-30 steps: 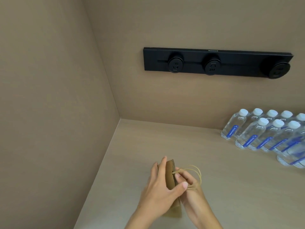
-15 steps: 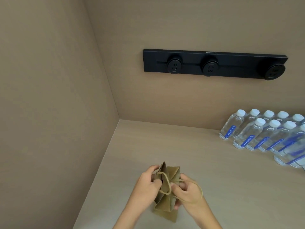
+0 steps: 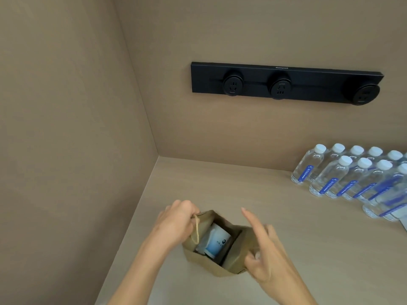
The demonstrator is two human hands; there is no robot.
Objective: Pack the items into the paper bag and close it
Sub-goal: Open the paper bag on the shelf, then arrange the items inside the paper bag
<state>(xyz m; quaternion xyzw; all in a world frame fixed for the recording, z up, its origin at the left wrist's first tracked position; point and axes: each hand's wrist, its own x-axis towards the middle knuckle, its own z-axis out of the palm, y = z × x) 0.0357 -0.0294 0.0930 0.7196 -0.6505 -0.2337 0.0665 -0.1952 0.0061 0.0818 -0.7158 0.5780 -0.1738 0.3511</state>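
A small brown paper bag (image 3: 233, 264) stands on the counter near the front, its mouth spread wide. Inside it lies a white and blue packet (image 3: 217, 242), partly hidden by the bag's walls. My left hand (image 3: 176, 221) grips the bag's left rim, where a tan cord handle (image 3: 196, 230) hangs down. My right hand (image 3: 262, 254) pinches the bag's right rim with thumb and lower fingers, while the index finger points up and away.
Several clear water bottles (image 3: 343, 175) with white caps and blue labels stand in rows at the right. A black socket strip (image 3: 284, 82) is fixed to the back wall. A side wall (image 3: 66, 150) closes off the left of the beige counter (image 3: 242, 186).
The bag was folded flat between my hands a second ago. Both hands have pulled its sides apart, so the mouth now gapes and the packet inside shows.
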